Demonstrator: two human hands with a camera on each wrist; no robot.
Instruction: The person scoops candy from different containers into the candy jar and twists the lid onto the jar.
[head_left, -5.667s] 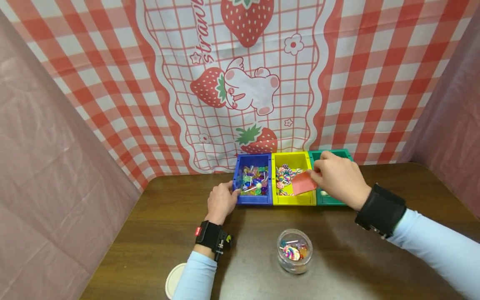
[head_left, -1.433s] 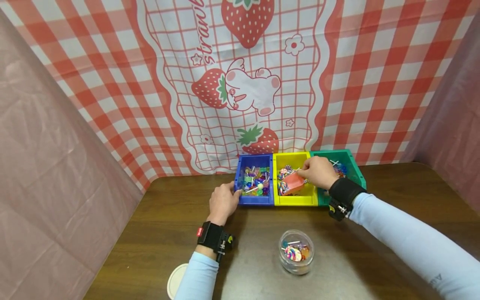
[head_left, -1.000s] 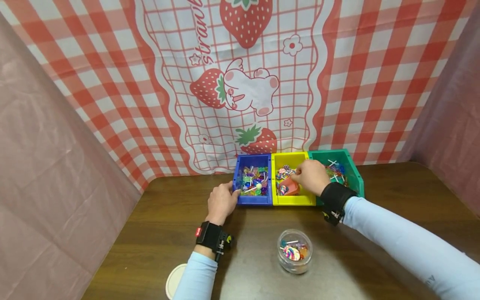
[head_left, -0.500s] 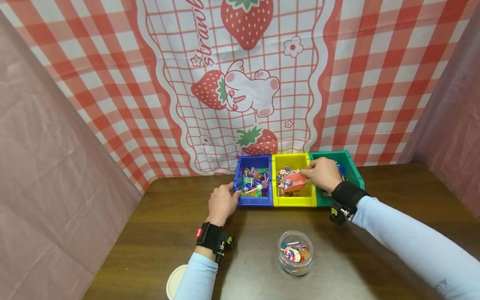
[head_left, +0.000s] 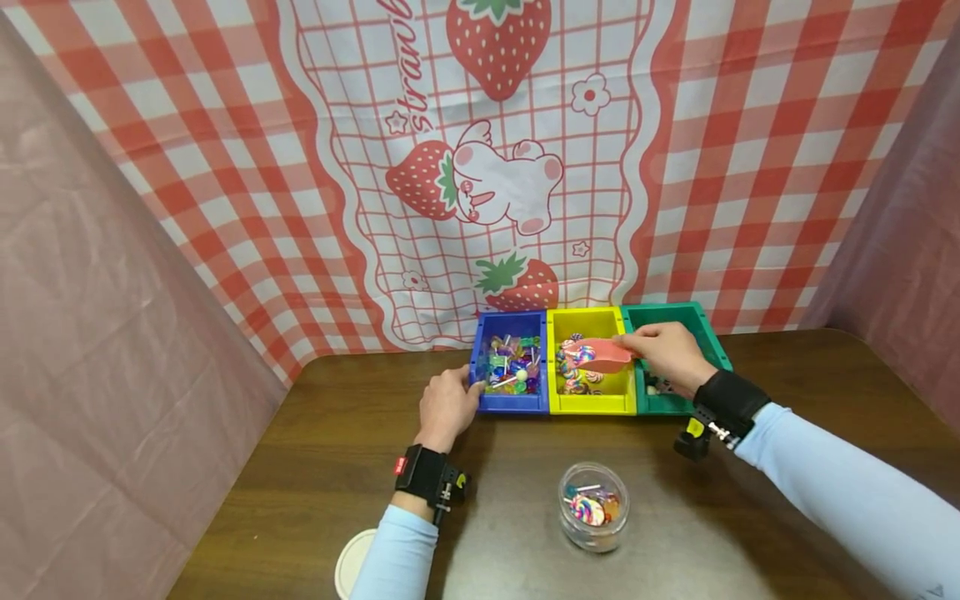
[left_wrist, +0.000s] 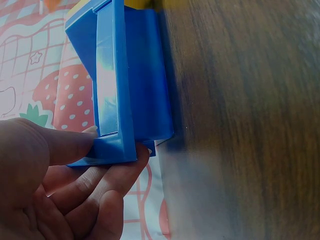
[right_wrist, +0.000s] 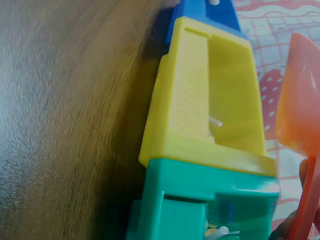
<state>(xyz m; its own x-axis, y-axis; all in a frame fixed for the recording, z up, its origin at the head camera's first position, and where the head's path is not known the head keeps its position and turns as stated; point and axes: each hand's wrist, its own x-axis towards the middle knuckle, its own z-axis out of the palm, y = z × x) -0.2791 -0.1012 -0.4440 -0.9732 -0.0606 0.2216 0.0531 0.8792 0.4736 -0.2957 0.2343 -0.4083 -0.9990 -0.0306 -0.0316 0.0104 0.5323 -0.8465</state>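
Observation:
My right hand (head_left: 667,357) grips a pink scoop (head_left: 607,357) by its handle, above the yellow bin (head_left: 592,406). Colourful swirl candies (head_left: 579,354) lie at the scoop's front end, and more are on the floor of that bin. In the right wrist view the scoop (right_wrist: 300,100) rises above the bin rims, its handle between the fingers. My left hand (head_left: 446,410) holds the left wall of the blue bin (head_left: 513,405), thumb inside and fingers outside, as the left wrist view shows. Clear coloured candies and lollipops (head_left: 510,367) fill the blue bin's floor.
A green bin (head_left: 666,407) adjoins the yellow one on the right, partly covered by my right hand. An open clear jar (head_left: 594,533) with candies stands in front on the wooden table (head_left: 300,492). A cream round lid (head_left: 349,567) lies by my left sleeve. Checked cloth (head_left: 750,167) hangs behind.
The scoop has gone from down among the swirl candies to raised above them, with candies in it. My right hand has moved up and right; my left hand stays on the blue bin.

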